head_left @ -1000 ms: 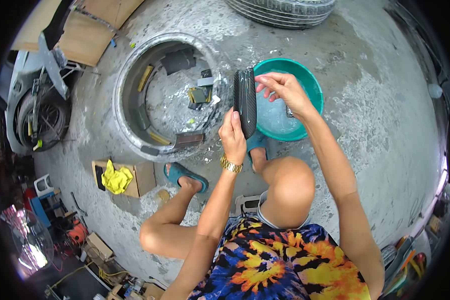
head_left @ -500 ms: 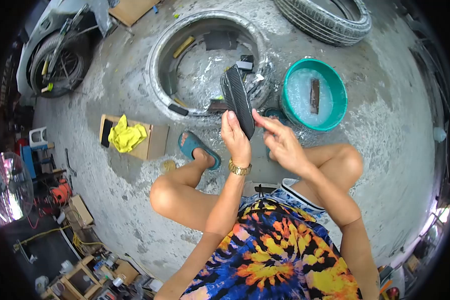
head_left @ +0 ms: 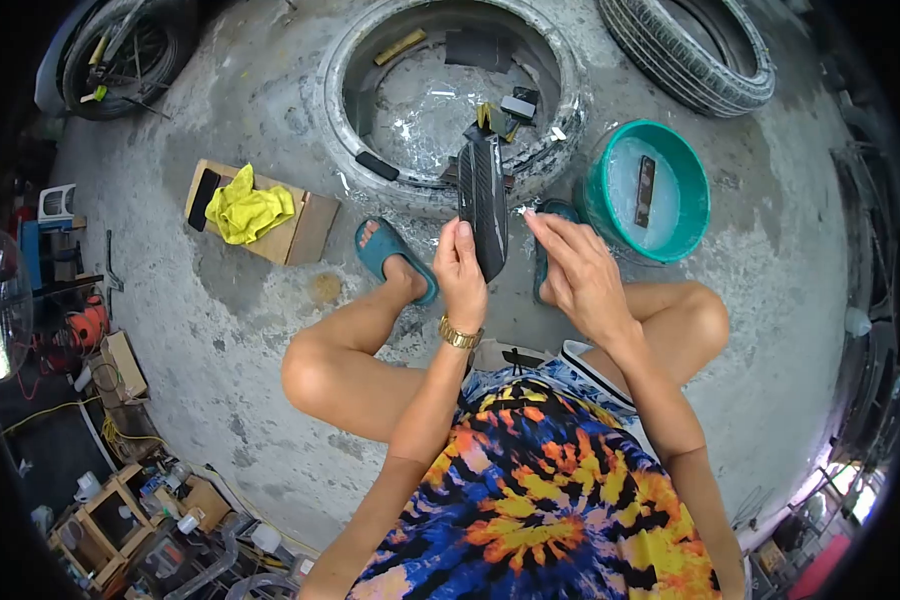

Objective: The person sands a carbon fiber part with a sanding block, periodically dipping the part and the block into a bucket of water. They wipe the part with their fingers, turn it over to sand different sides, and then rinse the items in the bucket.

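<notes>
My left hand [head_left: 461,270] grips the lower end of a long, dark, carbon-weave part [head_left: 483,200] and holds it upright in front of me. Just to its right my right hand [head_left: 576,270] hovers with the fingers spread and nothing in them, the fingertips close to the part's edge. A gold watch sits on my left wrist. I am seated low over a concrete floor, knees apart, feet in teal sandals.
A whitish tyre [head_left: 450,90] lying flat holds sanding blocks and scraps. A teal basin [head_left: 653,190] of water with a dark block stands at the right. Another tyre [head_left: 690,50] lies behind. A cardboard piece with a yellow cloth [head_left: 247,210] lies left. Clutter lines the left edge.
My right hand came back from the basin to beside the dark part and opened flat. The part swung from tilted to upright. The view shifted, so the floor items moved up.
</notes>
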Action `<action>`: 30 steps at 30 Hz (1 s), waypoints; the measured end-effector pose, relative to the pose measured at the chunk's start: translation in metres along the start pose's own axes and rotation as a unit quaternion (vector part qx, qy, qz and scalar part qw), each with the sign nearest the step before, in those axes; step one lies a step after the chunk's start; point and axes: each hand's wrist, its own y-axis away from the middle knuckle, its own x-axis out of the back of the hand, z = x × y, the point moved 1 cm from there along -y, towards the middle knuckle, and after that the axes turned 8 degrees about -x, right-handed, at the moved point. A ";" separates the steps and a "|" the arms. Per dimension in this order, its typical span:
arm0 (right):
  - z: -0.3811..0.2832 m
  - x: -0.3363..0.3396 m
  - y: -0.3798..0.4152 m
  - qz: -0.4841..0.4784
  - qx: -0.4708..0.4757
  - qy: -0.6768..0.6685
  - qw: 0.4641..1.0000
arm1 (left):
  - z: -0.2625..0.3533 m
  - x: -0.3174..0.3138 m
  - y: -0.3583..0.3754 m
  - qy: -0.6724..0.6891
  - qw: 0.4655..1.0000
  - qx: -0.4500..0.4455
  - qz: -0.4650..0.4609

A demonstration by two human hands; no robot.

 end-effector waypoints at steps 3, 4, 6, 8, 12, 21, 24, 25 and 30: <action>-0.001 -0.001 -0.017 -0.028 0.004 0.067 0.997 | -0.006 0.005 0.004 0.005 1.000 0.025 0.007; -0.001 -0.004 -0.022 -0.032 0.003 0.069 0.997 | -0.005 0.005 0.003 -0.007 1.000 0.016 0.011; -0.002 -0.008 -0.029 -0.055 0.005 0.064 0.996 | -0.004 0.004 0.002 -0.011 1.000 0.013 0.019; 0.000 -0.017 -0.029 -0.077 -0.001 0.079 0.994 | -0.008 0.003 0.001 -0.017 0.999 0.009 0.026; 0.003 -0.030 -0.021 -0.083 0.024 0.114 0.990 | -0.012 0.003 0.000 -0.009 0.999 0.031 0.014; -0.010 -0.044 0.015 -0.137 0.033 0.124 0.982 | -0.017 0.005 -0.002 -0.014 0.998 0.056 0.026; -0.013 -0.041 0.020 -0.158 0.029 0.092 0.983 | -0.019 0.007 -0.003 -0.016 0.998 0.047 0.030; -0.015 -0.036 0.018 -0.148 0.037 0.112 0.982 | -0.019 0.008 -0.003 -0.016 0.998 0.054 0.027; -0.001 -0.020 -0.011 -0.151 0.186 0.235 0.942 | -0.022 0.028 -0.006 0.071 0.990 0.117 -0.043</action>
